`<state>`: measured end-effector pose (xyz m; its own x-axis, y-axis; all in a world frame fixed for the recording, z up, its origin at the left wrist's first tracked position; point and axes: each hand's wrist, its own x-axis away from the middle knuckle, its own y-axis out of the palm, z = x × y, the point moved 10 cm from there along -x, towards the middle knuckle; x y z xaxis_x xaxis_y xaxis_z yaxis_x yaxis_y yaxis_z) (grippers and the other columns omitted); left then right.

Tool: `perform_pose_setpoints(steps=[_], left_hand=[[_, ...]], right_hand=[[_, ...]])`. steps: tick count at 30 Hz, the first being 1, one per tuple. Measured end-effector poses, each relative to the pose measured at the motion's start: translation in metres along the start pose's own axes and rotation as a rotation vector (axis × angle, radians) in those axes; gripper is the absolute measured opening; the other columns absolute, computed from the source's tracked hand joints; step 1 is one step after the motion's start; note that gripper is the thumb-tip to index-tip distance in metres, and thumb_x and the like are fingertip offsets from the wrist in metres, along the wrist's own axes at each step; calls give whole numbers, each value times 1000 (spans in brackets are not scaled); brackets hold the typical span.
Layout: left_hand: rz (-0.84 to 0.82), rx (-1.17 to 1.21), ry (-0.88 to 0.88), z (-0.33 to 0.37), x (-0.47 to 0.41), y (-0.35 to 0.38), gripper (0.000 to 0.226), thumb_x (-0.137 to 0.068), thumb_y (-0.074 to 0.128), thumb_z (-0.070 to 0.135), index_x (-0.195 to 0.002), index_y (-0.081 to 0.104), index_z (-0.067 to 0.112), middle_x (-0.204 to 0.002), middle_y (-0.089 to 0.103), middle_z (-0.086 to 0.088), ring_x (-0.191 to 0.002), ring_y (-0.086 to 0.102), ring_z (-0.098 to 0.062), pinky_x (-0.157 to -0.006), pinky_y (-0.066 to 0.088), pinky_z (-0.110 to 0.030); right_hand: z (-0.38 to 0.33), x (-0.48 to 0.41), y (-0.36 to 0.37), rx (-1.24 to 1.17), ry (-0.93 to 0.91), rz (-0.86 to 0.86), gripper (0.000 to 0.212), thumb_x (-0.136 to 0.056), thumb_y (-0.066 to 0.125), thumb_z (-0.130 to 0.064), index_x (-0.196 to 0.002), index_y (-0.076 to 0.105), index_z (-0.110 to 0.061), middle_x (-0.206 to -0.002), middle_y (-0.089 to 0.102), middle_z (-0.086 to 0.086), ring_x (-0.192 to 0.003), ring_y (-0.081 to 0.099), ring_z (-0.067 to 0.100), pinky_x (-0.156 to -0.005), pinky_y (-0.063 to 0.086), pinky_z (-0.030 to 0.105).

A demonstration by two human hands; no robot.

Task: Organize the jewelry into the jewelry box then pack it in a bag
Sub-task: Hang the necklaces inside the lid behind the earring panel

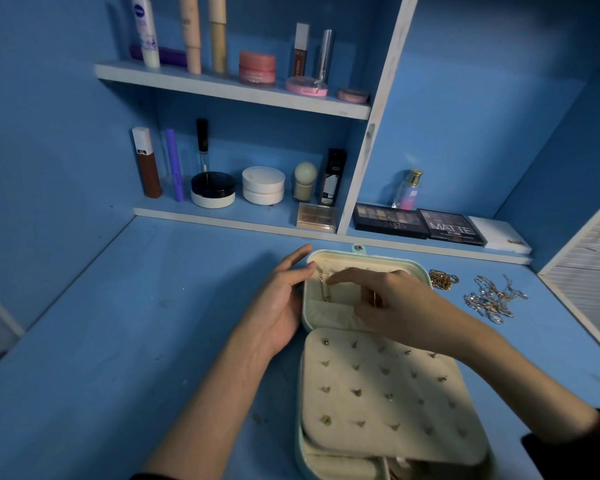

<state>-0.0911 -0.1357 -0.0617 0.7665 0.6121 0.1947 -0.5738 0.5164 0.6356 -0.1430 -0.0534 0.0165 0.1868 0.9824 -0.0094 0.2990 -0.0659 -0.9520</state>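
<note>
While left hand touches jewelry box, grip wide, right hand covers lid, grip unclear, chains beside

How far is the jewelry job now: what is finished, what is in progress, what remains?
Done: the earring panel of the open jewelry box holds many studs. In hand: the right hand reaches to a gold necklace in the lid half, while the left hand steadies the box's edge. Left: a gold chain pile and a silver tangle lie on the table; no bag is in view.
</note>
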Motion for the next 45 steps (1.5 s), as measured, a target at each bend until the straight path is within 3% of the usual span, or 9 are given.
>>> perform_pose_setpoints(steps=[4,8,11,16,20,27,32,40,45], left_hand=[[7,-14,0,0,0,0,41,-92,50,4,-129,54,21,-93,69,-6,-81,64,-17,-67,54,-29],[6,-17,9,1,0,0,40,-92,50,5,-129,55,21,-95,70,-6,-85,63,-19,-72,52,-31],[6,-12,9,1,0,0,40,-93,50,4,-129,54,20,-95,70,-7,-85,64,-19,-72,52,-31],[3,0,2,0,1,0,40,-93,49,4,-130,53,19,-102,69,-8,-89,63,-20,-70,53,-31],[12,-11,2,0,0,0,41,-92,50,4,-129,54,20,-95,69,-7,-84,63,-19,-68,52,-30],[14,-9,-12,-1,1,1,41,-93,49,5,-130,53,21,-93,69,-7,-83,63,-19,-68,53,-31],[19,-21,-9,0,2,1,41,-93,49,5,-130,52,21,-91,68,-7,-83,62,-19,-70,51,-32],[16,-20,-4,1,3,1,40,-93,49,5,-130,53,20,-88,69,-6,-80,63,-18,-67,52,-31],[15,-18,-1,2,3,2,41,-93,48,5,-130,53,20,-93,68,-6,-83,63,-18,-64,51,-30]], right_hand=[[-7,-6,4,94,-18,-15,56,-91,39,-20,-138,32,-49,-63,34,-14,-67,36,14,-60,33,29],[-6,-8,6,144,3,-19,50,-93,34,-24,-135,38,-52,-77,39,-8,-79,38,17,-76,41,33],[-6,-6,8,127,12,-41,48,-94,34,-24,-131,43,-53,-60,31,-15,-76,36,17,-73,39,32],[-5,-3,6,98,10,-55,45,-94,39,-23,-126,47,-54,-56,35,-19,-68,37,13,-69,33,27],[-5,-2,2,66,-4,-14,55,-91,40,-20,-136,37,-51,-58,38,-9,-59,36,7,-64,35,31],[-6,-1,1,92,-5,-18,48,-92,40,-19,-129,48,-49,-56,29,-16,-55,29,3,-66,29,26],[-5,-1,3,76,-7,-22,44,-91,42,-20,-127,50,-44,-59,38,-15,-65,40,10,-63,33,30],[-5,0,3,65,-30,-20,40,-91,44,-19,-125,49,-37,-64,42,-14,-70,43,15,-62,35,29],[2,2,-7,5,-17,6,24,-92,49,-20,-114,54,-28,-73,50,-18,-69,49,7,-69,44,28]])
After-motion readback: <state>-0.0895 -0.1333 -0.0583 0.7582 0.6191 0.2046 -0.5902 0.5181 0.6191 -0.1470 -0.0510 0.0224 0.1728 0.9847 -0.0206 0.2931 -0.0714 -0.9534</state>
